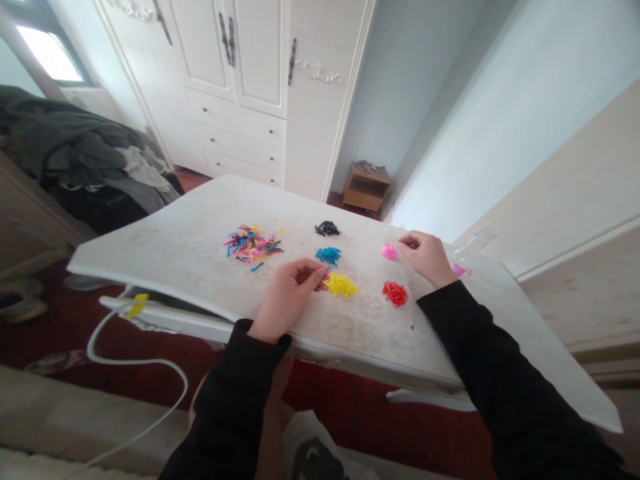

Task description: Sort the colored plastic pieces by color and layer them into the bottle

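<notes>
Small, thin pink strip, material undetermined, could drop into the yellow heap of short, thin strips just beside it should the left hand's pinch loosen. It lies between that hand's closed thumb and fingertips. Right hand: fingertips bunched just beside the bright-pink heap; whether they grip anything cannot be told.

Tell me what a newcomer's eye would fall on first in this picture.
Probably the mixed pile of multicoloured strips on the left part of the white table. To its right sit single-colour heaps: a black heap farthest back, then a blue heap, yellow heap, pink heap and red heap. The left hand pinches something pink beside the yellow heap; the right hand is beside the pink one.
</notes>
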Demonstrator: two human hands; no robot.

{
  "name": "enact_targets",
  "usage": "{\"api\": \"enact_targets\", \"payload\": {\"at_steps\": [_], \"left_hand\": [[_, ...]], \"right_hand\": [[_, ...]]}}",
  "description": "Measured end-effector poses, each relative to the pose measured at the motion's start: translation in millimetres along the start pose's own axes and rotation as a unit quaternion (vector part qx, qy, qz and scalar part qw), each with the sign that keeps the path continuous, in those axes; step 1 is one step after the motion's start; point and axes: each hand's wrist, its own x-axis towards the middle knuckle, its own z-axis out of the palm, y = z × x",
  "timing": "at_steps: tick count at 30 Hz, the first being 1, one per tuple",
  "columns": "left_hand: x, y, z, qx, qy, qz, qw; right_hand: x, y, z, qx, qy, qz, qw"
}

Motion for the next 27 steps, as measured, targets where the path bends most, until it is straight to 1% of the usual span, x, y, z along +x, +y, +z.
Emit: {"api": "enact_targets", "payload": {"at_steps": [3, 5, 7, 8, 10, 13, 16, 19, 22, 25, 27], "left_hand": [[-0.3, 0.3, 0.3, 0.001, 0.001, -0.007, 1.000], [-0.6, 0.5, 0.5, 0.000, 0.001, -0.011, 1.000], [-0.8, 0.7, 0.6, 0.000, 0.000, -0.013, 1.000], [-1.0, 1.0, 0.6, 0.000, 0.000, -0.013, 1.000], [-1.3, 1.9, 0.8, 0.000, -0.001, -0.014, 1.000], [-1.9, 3.4, 0.8, -0.001, -0.006, -0.014, 1.000], [-2.2, 4.0, 0.7, 0.003, -0.014, -0.010, 1.000], [-2.1, 3.5, 0.7, 0.004, -0.016, -0.006, 1.000], [-2.0, 3.0, 1.1, 0.007, -0.018, -0.005, 1.000], [-1.9, 2.7, 1.5, 0.012, -0.012, -0.007, 1.000], [-1.7, 2.2, 1.5, 0.013, -0.004, -0.011, 1.000]], "right_hand": [[-8.7, -16.5, -3.8, 0.009, -0.001, -0.029, 1.000], [-18.9, -35.4, -5.4, 0.024, -0.007, -0.067, 0.997], [-31.1, -59.2, -5.3, 0.035, -0.021, -0.160, 0.986], [-37.2, -71.7, -4.6, 0.038, -0.047, -0.196, 0.979], [-48.3, -95.0, -2.1, 0.059, -0.121, -0.260, 0.956], [-60.6, -117.2, 3.8, 0.086, -0.202, -0.312, 0.924], [-68.0, -122.0, 10.7, 0.095, -0.255, -0.328, 0.904], [-72.1, -119.0, 14.9, 0.094, -0.274, -0.333, 0.897], [-73.5, -118.2, 13.6, 0.099, -0.257, -0.334, 0.901], [-70.6, -117.2, 7.2, 0.115, -0.224, -0.334, 0.908], [-64.6, -111.1, 1.5, 0.113, -0.196, -0.327, 0.918]]}}
